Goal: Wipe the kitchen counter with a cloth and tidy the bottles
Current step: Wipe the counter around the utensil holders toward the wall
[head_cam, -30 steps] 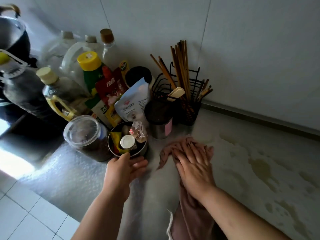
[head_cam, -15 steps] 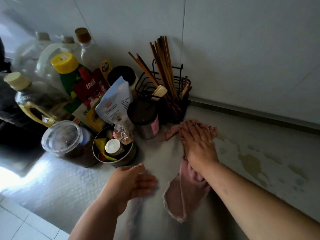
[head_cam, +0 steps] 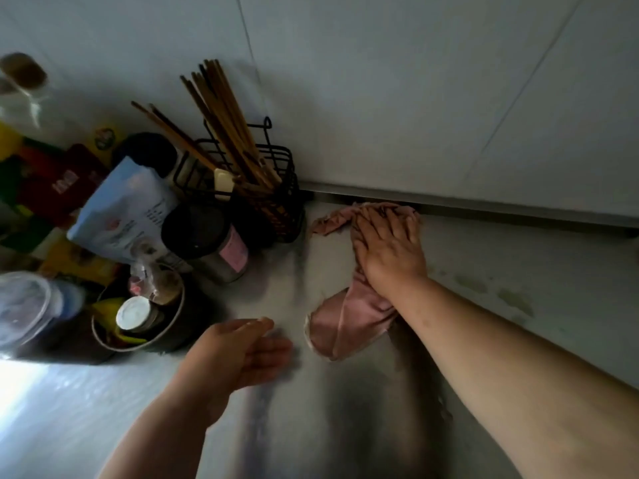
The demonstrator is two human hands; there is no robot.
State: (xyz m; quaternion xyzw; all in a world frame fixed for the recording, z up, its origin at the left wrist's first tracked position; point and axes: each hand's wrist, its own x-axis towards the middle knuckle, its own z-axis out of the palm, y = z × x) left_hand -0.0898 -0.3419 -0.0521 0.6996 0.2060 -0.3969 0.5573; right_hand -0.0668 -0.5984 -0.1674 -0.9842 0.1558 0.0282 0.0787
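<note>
My right hand (head_cam: 389, 247) lies flat with straight fingers on a pink cloth (head_cam: 349, 319), pressing it against the grey counter (head_cam: 484, 333) right at the foot of the wall. My left hand (head_cam: 238, 350) hovers open over the counter, fingers straight, just right of a round tin (head_cam: 173, 326) full of small jars. Bottles and packets crowd the left: a pale blue pouch (head_cam: 128, 212), a red and green bottle (head_cam: 41, 181) and a dark lidded steel canister (head_cam: 207, 243).
A black wire holder (head_cam: 273, 195) with several chopsticks stands against the wall, close to the left of the cloth. A clear lidded jar (head_cam: 27, 309) sits at the far left. Brownish stains (head_cam: 515, 299) mark the counter to the right of my arm.
My right hand has pushed the cloth away from me and rightwards, up to the wall. My left hand has drawn back from the tin. The view has swung right.
</note>
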